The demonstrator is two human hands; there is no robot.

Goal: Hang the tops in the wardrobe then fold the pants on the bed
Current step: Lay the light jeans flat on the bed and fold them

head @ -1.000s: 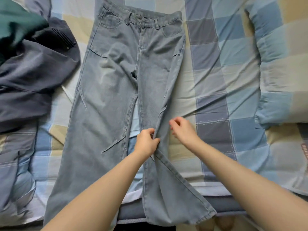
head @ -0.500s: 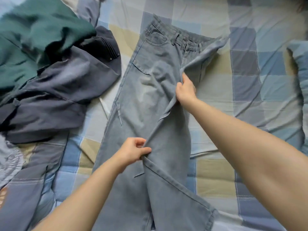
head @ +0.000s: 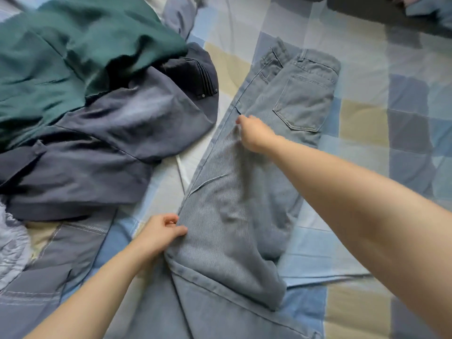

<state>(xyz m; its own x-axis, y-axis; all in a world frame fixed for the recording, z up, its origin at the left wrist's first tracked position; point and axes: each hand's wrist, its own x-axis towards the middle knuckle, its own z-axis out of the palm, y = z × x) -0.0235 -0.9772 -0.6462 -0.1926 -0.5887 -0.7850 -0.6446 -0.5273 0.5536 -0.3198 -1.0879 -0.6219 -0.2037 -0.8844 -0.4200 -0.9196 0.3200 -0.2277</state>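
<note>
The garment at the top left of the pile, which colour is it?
The garment is dark green, plain, seen in the head view.

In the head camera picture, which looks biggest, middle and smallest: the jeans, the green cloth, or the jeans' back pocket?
Largest to smallest:
1. Jeans
2. Green cloth, though part runs off the picture, so its full size is unsure
3. Back pocket

head view, looking down, close over bed (head: 362,113)

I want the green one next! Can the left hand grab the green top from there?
Probably yes: the green top lies uncovered on the dark pants, nothing between. But the left hand is pinching the jeans.
</note>
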